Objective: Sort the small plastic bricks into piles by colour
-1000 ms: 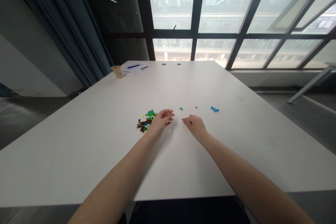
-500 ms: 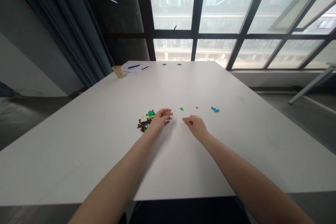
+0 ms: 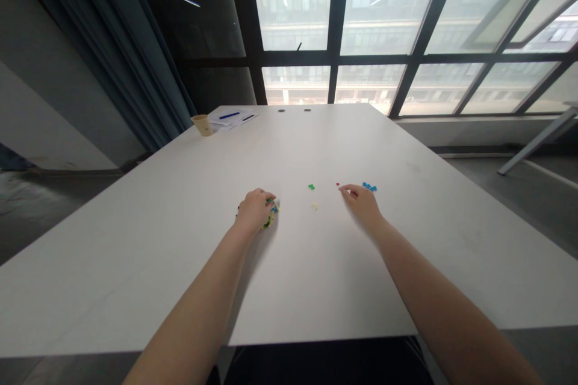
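Four small colour groups lie apart on the desk [image 3: 406,240]: green pieces [image 3: 311,186], a yellow piece [image 3: 315,207], a red piece [image 3: 337,184] and blue pieces [image 3: 369,186]. Our left hand [image 3: 255,209] curls over the mixed pile [image 3: 270,219], hiding most of it. Our right hand [image 3: 363,201] rests between red and blue, fingertips drawn close. We cannot tell whether either hand grips a piece.

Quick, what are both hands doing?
Left hand: curled over the coloured pieces; grip cannot be told.
Right hand: loosely curled beside the red piece; holding cannot be told.
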`<state>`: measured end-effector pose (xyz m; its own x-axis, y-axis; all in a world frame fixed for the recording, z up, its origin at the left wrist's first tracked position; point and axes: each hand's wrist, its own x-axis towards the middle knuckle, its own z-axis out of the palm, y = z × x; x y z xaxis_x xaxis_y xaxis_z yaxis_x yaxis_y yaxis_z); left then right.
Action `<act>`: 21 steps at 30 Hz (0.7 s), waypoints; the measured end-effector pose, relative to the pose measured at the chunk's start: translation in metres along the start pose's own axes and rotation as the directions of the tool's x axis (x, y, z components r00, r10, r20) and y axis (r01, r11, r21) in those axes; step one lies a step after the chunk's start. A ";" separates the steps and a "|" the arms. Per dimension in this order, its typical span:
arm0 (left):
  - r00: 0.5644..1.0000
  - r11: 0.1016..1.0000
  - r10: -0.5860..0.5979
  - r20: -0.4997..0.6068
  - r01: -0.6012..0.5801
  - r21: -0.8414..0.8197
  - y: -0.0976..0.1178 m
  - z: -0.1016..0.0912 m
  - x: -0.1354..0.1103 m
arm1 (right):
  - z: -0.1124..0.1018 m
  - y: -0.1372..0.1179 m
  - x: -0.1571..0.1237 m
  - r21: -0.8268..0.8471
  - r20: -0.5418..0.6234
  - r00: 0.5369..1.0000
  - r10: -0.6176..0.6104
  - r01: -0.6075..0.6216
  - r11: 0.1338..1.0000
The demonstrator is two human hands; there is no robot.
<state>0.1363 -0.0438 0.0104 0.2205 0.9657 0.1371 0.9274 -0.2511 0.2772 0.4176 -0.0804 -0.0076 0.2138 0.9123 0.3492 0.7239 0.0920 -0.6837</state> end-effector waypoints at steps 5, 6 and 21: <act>0.999 0.992 -0.018 0.050 0.011 0.126 0.008 0.000 -0.003 | -0.009 0.003 0.004 -0.040 -0.002 1.000 0.009 -0.009 0.999; 0.998 0.991 -0.023 0.058 0.016 0.132 0.009 0.000 -0.003 | -0.008 0.002 0.004 -0.046 0.006 1.000 0.013 -0.013 0.999; 0.999 0.995 0.015 0.033 -0.018 0.096 0.011 0.001 -0.002 | -0.004 0.001 0.002 -0.077 0.076 0.995 0.058 -0.052 0.996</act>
<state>0.1465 -0.0488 0.0119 0.2446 0.9634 0.1098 0.9479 -0.2614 0.1823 0.4218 -0.0805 -0.0051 0.2046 0.9440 0.2590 0.7599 0.0136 -0.6499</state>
